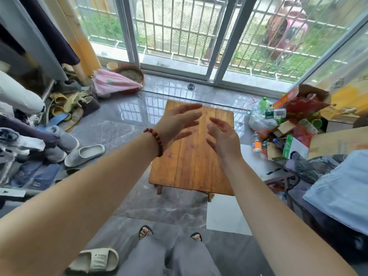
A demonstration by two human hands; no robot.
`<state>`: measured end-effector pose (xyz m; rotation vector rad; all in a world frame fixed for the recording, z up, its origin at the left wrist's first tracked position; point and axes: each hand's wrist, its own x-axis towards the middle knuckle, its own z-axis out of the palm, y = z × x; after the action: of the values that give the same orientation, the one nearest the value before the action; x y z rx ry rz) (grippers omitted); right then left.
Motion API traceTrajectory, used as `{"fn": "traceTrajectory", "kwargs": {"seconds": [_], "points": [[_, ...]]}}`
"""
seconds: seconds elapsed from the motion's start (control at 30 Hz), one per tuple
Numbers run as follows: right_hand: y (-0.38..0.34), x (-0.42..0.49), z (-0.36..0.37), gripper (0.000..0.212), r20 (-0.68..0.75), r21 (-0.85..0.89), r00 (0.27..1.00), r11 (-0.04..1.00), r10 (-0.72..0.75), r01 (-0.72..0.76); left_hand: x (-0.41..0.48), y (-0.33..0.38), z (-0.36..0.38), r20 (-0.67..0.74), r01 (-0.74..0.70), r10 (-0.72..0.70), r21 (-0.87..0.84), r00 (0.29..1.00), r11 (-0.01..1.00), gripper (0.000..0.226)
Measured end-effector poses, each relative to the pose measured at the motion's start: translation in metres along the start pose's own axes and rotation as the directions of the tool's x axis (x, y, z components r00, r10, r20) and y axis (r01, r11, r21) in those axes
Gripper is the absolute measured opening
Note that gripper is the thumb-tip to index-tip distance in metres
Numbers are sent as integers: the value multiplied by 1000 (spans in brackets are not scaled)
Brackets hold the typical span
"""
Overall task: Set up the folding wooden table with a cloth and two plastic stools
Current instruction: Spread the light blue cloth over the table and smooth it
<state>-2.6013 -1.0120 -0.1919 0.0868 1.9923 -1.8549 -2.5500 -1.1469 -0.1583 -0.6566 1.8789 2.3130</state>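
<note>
— Where the grey marble floor (139,206) meets the barred sliding door (199,36), what stands?
— The wooden table (191,166), upright on its legs, long axis running from the person's feet toward the door. Shoes (83,154) lie left, bottles and cardboard (288,132) right.
— And the hands?
— Both arms reach out above the tabletop. Left hand (177,122) and right hand (223,136) face each other, fingers spread, grasping nothing.

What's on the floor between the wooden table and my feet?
Nothing: the head view shows only bare tiled floor between the wooden table and the feet.
</note>
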Motion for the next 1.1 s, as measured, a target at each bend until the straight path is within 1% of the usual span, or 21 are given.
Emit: {"fn": "traceTrajectory", "kwargs": {"seconds": [0.1,0.27,0.4,0.53,0.63,0.73,0.83,0.97,1.1], "points": [[-28,-13,11,16,-33,34,998,998,-61,62,-13,25,-8,11,-60,59,60,998,996,24],[-66,-29,31,15,-56,183,994,977,-99,107,-22,59,-18,-86,-60,63,37,994,998,26],[-95,-36,41,14,-65,221,988,963,-140,151,-29,91,-24,-86,-74,76,25,993,997,20],[-118,-44,39,12,-78,226,980,954,-182,195,-35,119,-23,-32,-142,144,79,989,987,23],[-131,-51,34,13,-99,233,974,947,-204,222,-35,133,-19,15,-189,188,98,982,977,21],[-139,-55,28,14,-119,282,973,933,-198,225,-30,143,-8,71,-255,246,165,967,953,18],[-142,-61,16,14,-145,337,970,912,-197,235,-26,153,15,140,-288,264,203,954,936,17],[-145,-72,-22,15,-222,383,952,879,-211,284,-25,158,63,221,-292,254,163,942,942,17],[-145,-84,-78,12,-320,370,923,869,-211,327,-28,147,123,269,-267,226,125,936,956,15]]}}
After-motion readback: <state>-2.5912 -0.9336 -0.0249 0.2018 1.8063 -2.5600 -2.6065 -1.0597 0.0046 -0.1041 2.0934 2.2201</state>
